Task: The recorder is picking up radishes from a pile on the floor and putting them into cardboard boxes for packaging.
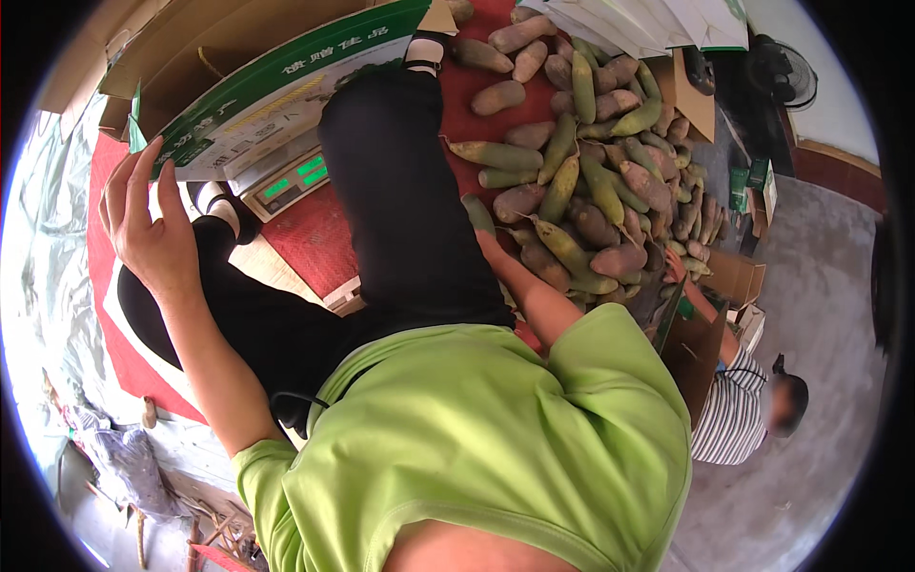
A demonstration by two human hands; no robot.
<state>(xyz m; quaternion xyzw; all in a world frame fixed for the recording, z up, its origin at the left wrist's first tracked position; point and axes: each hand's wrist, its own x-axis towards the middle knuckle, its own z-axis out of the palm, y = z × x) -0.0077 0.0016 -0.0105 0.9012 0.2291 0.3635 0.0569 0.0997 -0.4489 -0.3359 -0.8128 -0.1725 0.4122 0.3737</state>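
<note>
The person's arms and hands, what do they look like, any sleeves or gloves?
Both arms wear the short sleeves of a bright green T-shirt, leaving the forearms bare. The left hand is gloveless, with no ring or watch visible. The right hand is hidden behind the black-trousered leg.

1. We see a red mat (291, 234) spread over the floor (820, 286), which is bare grey concrete to the right.
2. A heap of long green and brown fruits (591, 181) lies directly on the mat.
3. A weighing scale (286, 176) with a green display stands on the mat, under a green-and-white carton (276, 91).
4. Small cardboard boxes (734, 276) rest beside the heap.
</note>
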